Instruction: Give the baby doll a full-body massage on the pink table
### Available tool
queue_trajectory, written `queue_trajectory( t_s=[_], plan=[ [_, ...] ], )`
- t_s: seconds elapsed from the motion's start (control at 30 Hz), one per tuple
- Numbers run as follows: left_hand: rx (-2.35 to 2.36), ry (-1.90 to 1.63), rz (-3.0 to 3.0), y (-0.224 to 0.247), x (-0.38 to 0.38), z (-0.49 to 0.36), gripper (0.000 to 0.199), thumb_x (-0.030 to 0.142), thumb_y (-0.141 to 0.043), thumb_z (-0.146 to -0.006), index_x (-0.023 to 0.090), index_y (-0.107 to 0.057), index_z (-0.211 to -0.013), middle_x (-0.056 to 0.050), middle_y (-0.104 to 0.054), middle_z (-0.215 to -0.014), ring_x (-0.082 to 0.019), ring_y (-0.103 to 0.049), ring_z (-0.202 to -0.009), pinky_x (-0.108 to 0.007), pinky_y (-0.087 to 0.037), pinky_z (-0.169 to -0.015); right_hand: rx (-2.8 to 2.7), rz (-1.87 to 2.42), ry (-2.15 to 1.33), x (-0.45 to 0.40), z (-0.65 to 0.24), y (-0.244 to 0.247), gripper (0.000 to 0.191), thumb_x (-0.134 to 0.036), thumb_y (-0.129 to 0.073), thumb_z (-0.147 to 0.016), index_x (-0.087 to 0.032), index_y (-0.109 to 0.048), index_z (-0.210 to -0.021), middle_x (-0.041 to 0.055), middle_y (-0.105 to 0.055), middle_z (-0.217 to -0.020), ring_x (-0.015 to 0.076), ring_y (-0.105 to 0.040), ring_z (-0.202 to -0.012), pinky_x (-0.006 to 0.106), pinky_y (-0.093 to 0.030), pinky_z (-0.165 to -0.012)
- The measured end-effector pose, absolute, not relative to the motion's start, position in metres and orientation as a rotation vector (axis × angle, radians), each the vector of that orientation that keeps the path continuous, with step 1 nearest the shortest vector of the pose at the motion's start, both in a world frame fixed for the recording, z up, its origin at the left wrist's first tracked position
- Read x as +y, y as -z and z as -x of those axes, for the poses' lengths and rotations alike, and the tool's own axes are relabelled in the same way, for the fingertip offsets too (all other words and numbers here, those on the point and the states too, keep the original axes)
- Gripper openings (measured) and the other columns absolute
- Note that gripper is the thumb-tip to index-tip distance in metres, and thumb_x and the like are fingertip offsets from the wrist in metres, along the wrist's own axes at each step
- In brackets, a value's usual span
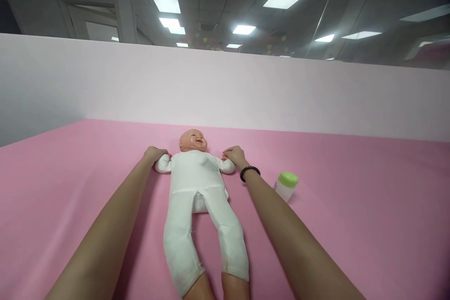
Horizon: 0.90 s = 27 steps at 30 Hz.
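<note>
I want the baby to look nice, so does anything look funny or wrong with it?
Yes, a little. The baby doll has a worn white suit. Its leg cuffs look ragged, with loose threads, and the leg nearest the green-lidded bottle has a brownish stain.

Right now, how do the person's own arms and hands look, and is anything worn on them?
The left arm and right arm are bare, with no sleeves. The left hand and right hand wear no gloves. The right arm wears a dark beaded bracelet just behind the hand.
</note>
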<state>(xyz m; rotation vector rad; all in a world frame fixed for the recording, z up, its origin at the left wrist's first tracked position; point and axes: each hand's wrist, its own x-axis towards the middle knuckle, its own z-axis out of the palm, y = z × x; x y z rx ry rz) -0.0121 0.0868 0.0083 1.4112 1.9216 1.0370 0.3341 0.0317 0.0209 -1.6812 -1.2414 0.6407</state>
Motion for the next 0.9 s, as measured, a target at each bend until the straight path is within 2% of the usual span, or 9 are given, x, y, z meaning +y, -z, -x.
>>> queue_trajectory(
  t_s=[0.1, 0.2, 0.27, 0.37, 0.43, 0.57, 0.67, 0.83, 0.9],
  plan=[
    [1.931, -1.057, -1.416, -0.012, 0.070, 0.004, 0.019, 0.029, -0.079, -0.058, 0.021, -0.062, -0.055, -0.008, -0.067, -0.058, -0.028, -0.067, -0.061, -0.035, -0.049, -0.054, -1.253, 1.664, -0.571, 0.027, -0.329, -0.021, 0.016, 0.000, -0.060, -0.070, -0.011, -0.071, -0.065, 0.0093, -0.071, -0.064, 0.0172, -0.068, -0.054, 0.021, -0.051, -0.052],
    [1.895, -1.225, -1.489, -0.023, 0.042, -0.006, 0.010, 0.031, -0.069, -0.070, 0.020, -0.070, -0.071, -0.010, -0.075, -0.080, -0.027, -0.070, -0.079, -0.034, -0.053, -0.065, -1.242, 1.584, -0.455, 0.014, -0.319, -0.032, 0.022, -0.003, -0.053, -0.077, -0.010, -0.072, -0.085, 0.0132, -0.075, -0.089, 0.0157, -0.069, -0.060, 0.024, -0.055, -0.059],
    [1.817, -1.416, -1.600, -0.034, 0.022, -0.009, 0.022, 0.034, -0.061, -0.079, 0.019, -0.072, -0.090, -0.009, -0.075, -0.097, -0.023, -0.069, -0.090, -0.033, -0.054, -0.077, -1.244, 1.472, -0.371, 0.002, -0.312, -0.047, 0.024, -0.008, -0.051, -0.082, -0.011, -0.071, -0.096, 0.0119, -0.073, -0.100, 0.0152, -0.071, -0.072, 0.026, -0.058, -0.068],
    [1.598, -1.655, -1.906, -0.049, -0.011, -0.006, 0.041, 0.034, -0.054, -0.086, 0.016, -0.064, -0.122, -0.010, -0.071, -0.109, -0.020, -0.067, -0.095, -0.033, -0.054, -0.085, -1.350, 1.214, -0.243, -0.024, -0.308, -0.070, 0.021, -0.014, -0.054, -0.082, -0.013, -0.068, -0.098, 0.0080, -0.072, -0.093, 0.0176, -0.068, -0.084, 0.033, -0.059, -0.079],
    [1.482, -1.620, -2.179, -0.052, -0.037, 0.000, 0.045, 0.033, -0.052, -0.088, 0.015, -0.060, -0.129, -0.011, -0.067, -0.110, -0.019, -0.065, -0.094, -0.033, -0.055, -0.085, -1.491, 1.076, -0.145, -0.049, -0.310, -0.076, 0.024, -0.013, -0.054, -0.082, -0.014, -0.067, -0.101, 0.0069, -0.070, -0.092, 0.0189, -0.066, -0.086, 0.036, -0.058, -0.083],
    [1.389, -1.190, -2.690, -0.037, -0.088, 0.015, 0.029, 0.033, -0.051, -0.091, 0.017, -0.069, -0.108, -0.010, -0.063, -0.104, -0.018, -0.063, -0.085, -0.033, -0.054, -0.080, -1.901, 0.992, 0.069, -0.108, -0.321, -0.052, 0.019, -0.012, -0.050, -0.088, -0.015, -0.066, -0.099, 0.0086, -0.065, -0.096, 0.0198, -0.061, -0.088, 0.035, -0.053, -0.082],
    [1.281, -0.758, -2.926, -0.026, -0.112, 0.021, 0.025, 0.023, -0.047, -0.092, 0.020, -0.069, -0.105, -0.009, -0.065, -0.109, -0.019, -0.063, -0.090, -0.033, -0.052, -0.083, -2.223, 0.973, 0.165, -0.143, -0.329, -0.023, 0.018, -0.013, -0.046, -0.095, -0.015, -0.064, -0.093, 0.0084, -0.062, -0.095, 0.0186, -0.056, -0.086, 0.032, -0.049, -0.080],
    [1.191, -0.378, -2.992, -0.038, -0.117, 0.014, 0.020, 0.014, -0.050, -0.087, 0.019, -0.069, -0.087, -0.009, -0.068, -0.097, -0.020, -0.065, -0.085, -0.032, -0.052, -0.081, -2.439, 0.961, 0.327, -0.159, -0.330, -0.006, 0.024, -0.015, -0.045, -0.100, -0.016, -0.065, -0.112, 0.0074, -0.060, -0.099, 0.0180, -0.052, -0.089, 0.032, -0.046, -0.087],
    [1.165, -0.294, -3.001, -0.047, -0.115, 0.009, 0.022, 0.013, -0.049, -0.085, 0.019, -0.069, -0.079, -0.009, -0.069, -0.093, -0.020, -0.065, -0.080, -0.031, -0.051, -0.078, -2.474, 0.933, 0.342, -0.158, -0.329, -0.010, 0.023, -0.013, -0.047, -0.098, -0.015, -0.066, -0.111, 0.0082, -0.060, -0.098, 0.0182, -0.052, -0.090, 0.032, -0.045, -0.088]
  ],
)
